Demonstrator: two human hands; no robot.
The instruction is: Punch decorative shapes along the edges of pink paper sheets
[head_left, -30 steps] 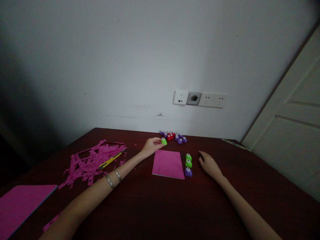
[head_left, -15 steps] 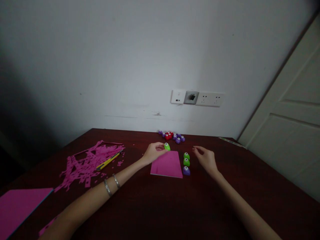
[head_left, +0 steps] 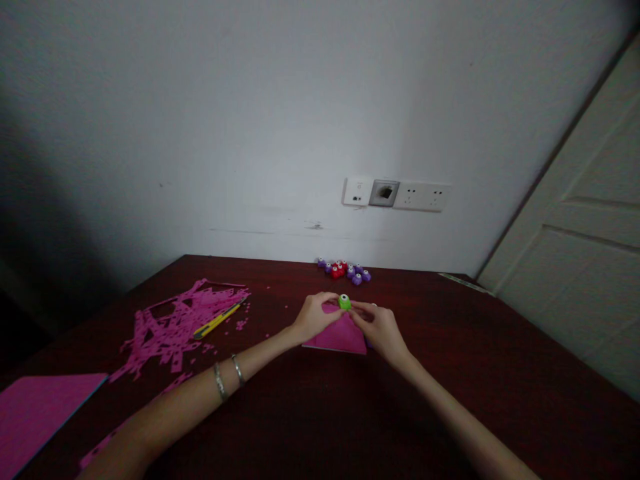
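Table: dark reddish-brown wood (head_left: 320, 413)
Room: pale wall (head_left: 250, 133), sockets (head_left: 423, 197), white panelled door (head_left: 590, 233)
Green craft punch (head_left: 345, 302): white-and-black top, above pink paper (head_left: 335, 335)
Hands: left (head_left: 315, 317) and right (head_left: 381, 328) pinching the punch between them

The dark red desk (head_left: 310, 413) bears a small pink sheet (head_left: 337, 339) near its middle; from there, purple and red pieces (head_left: 344, 270) cluster at twelve o'clock, tangled pink strips (head_left: 173, 327) and a yellow cutter (head_left: 219, 321) at nine, a larger sheet (head_left: 45, 417) at eight.
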